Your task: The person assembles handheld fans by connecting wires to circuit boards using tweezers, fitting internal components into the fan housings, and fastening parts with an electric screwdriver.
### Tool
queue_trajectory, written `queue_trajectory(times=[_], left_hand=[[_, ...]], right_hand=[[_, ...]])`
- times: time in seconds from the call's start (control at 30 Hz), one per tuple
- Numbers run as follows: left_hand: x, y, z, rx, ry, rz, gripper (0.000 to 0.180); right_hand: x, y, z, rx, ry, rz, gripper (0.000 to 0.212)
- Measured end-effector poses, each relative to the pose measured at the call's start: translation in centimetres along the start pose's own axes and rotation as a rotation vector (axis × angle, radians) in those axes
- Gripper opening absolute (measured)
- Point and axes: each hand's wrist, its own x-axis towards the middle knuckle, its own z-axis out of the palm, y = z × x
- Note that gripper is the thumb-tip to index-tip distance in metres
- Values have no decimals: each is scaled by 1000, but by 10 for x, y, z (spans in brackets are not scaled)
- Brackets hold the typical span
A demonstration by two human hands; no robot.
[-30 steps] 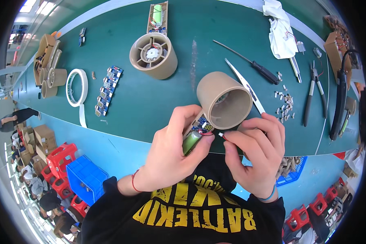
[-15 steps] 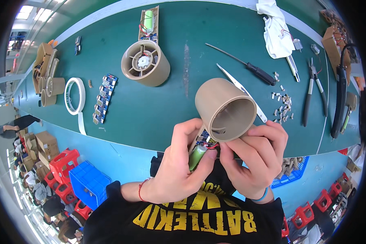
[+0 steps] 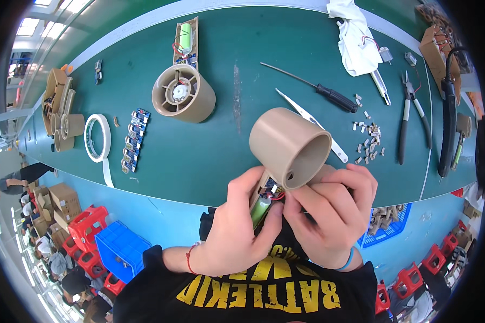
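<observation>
At the near edge of the worktop (image 3: 215,156): here's the handheld fan shell, a tan open-ended cylinder (image 3: 285,142), tilted, its mouth facing near right.
Left hand (image 3: 242,218): partly closed, fingers and thumb gripping the tan handle (image 3: 258,188) from either side.
Right hand (image 3: 331,207): fingers curled, thumb and forefinger nearly together at the cylinder's near rim; whether they pinch anything, I can't tell.
Inside the handle: a green battery cell (image 3: 261,210) beside the left thumb, red wires (image 3: 277,195) and a blue circuit board (image 3: 268,185) just beyond it.
Far left of the cylinder: a second fan unit (image 3: 199,99), its own battery exposed.
Left side: a row of circuit boards (image 3: 134,141), then a white tape roll (image 3: 105,140).
Right of the cylinder: tweezers (image 3: 337,149) partly behind it, a black-handled screwdriver (image 3: 337,98), scattered small metal pieces (image 3: 369,137), then pliers (image 3: 404,126).
Far right: a white cloth (image 3: 355,51).
</observation>
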Motion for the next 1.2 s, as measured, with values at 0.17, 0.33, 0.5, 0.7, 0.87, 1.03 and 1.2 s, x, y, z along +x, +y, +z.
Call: queue_trajectory(times=[0.17,0.33,0.5,0.7,0.87,1.03,1.2], left_hand=[[-4,-3,4,73,54,62,55],[-6,-9,9,-98,78,63,52],[-5,-15,14,-95,220,235,49],[3,-15,-4,-40,62,231,33],[14,-10,-13,-50,40,363,27],[26,-8,-15,-8,-19,502,24],[22,-17,-14,35,11,530,24]], right_hand=[[-5,-1,0,-18,-1,-2,27],[-5,-3,0,75,40,75,25],[0,-2,-7,217,0,183,24],[9,4,-20,383,-115,330,21],[12,12,-23,620,-162,363,21],[7,7,-31,639,-83,369,19],[6,18,-22,628,-95,252,18]])
